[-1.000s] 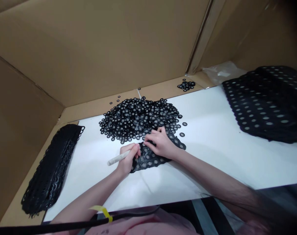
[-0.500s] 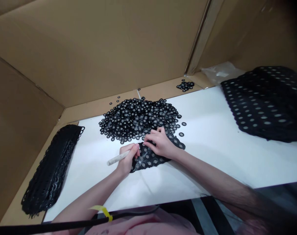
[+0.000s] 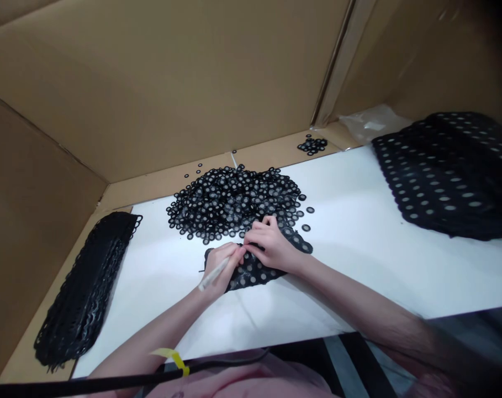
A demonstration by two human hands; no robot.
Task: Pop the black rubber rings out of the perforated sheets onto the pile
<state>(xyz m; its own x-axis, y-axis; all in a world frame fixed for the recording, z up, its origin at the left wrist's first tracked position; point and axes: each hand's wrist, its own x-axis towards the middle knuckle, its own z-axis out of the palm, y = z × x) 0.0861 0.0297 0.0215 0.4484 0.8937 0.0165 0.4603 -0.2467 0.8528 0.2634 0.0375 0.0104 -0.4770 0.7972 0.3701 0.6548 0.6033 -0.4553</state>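
Observation:
My left hand is closed around a pale pen-like tool, whose rear end points down and left. Its fingertips touch a black perforated sheet with round grey spots, lying on the white board. My right hand rests on the same sheet, thumb and index finger pinched at its upper part, right beside the left fingertips. What the pinch holds is hidden. Just behind the hands lies a big heap of small black rings.
At the left lies a stack of black strips. A large black dotted sheet and a clear plastic bag are at the right. A small ring pile sits near the cardboard wall.
My left hand has shifted slightly right, up against the right fingertips, and the tool is steeper. More of the sheet's left end shows behind the left hand.

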